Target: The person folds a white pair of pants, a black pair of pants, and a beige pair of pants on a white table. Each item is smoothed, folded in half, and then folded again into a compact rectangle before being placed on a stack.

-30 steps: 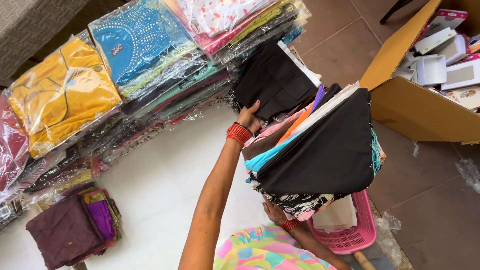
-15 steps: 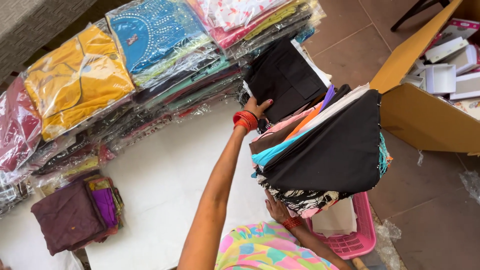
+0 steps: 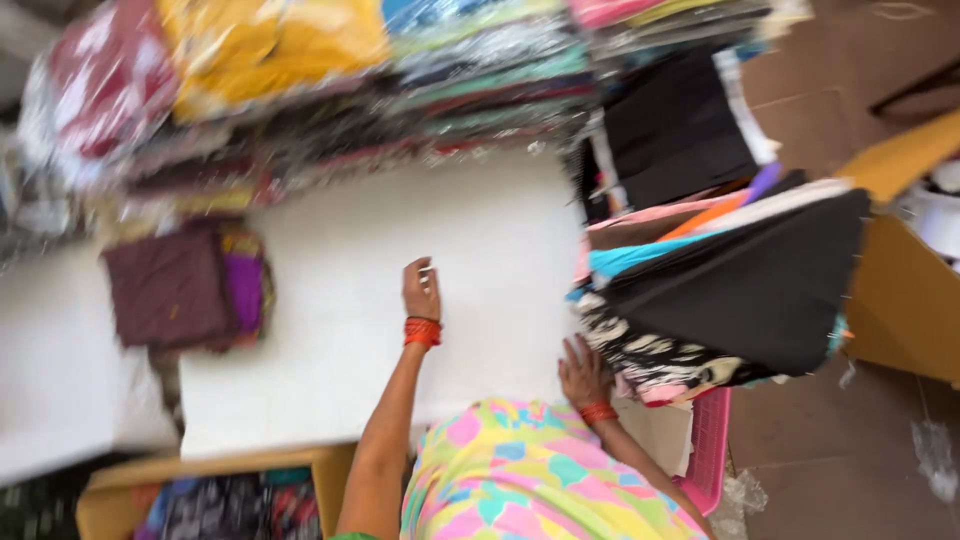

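A white table [image 3: 330, 370] fills the middle of the blurred view, its far edge lined with stacks of plastic-wrapped garments [image 3: 300, 70] in red, yellow, blue and green, laid flat, it seems so each colour can be seen. At the table's right end a tall pile of folded cloth [image 3: 720, 290], black on top with pink, orange, teal and printed layers beneath, leans out over a pink basket [image 3: 708, 450] on the floor. A cardboard box [image 3: 900, 290] stands just beside it. A folded maroon and purple garment [image 3: 185, 285] lies alone on the left of the table. The right hand [image 3: 583, 372] presses flat against the bottom of the pile, likely to keep it from sliding, gripping nothing. The left hand [image 3: 421, 290] hovers over bare table, loosely curled and empty, well apart from the other.
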